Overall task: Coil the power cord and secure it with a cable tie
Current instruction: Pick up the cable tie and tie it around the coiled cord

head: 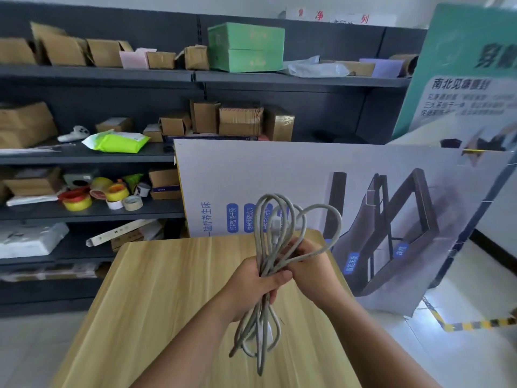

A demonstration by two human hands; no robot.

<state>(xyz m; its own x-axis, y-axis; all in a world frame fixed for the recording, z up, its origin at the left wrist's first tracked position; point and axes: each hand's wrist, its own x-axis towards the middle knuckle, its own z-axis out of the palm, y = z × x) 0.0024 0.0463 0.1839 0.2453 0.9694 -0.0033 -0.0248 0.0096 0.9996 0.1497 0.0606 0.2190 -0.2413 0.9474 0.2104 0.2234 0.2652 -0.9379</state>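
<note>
A grey power cord (327,219) is gathered into several long loops and held upright above the wooden table (156,303). My left hand (251,287) is closed around the middle of the bundle. My right hand (310,261) pinches the strands just right of it, near a white plug that sits among the upper loops. More loops hang below my left hand, with another white part showing behind them. No cable tie is visible.
A large printed board (391,219) leans behind the table's far edge. Dark shelves (98,211) at the left hold cardboard boxes, tape rolls and packets. A green sign (461,65) stands at the right, above a light floor with striped tape.
</note>
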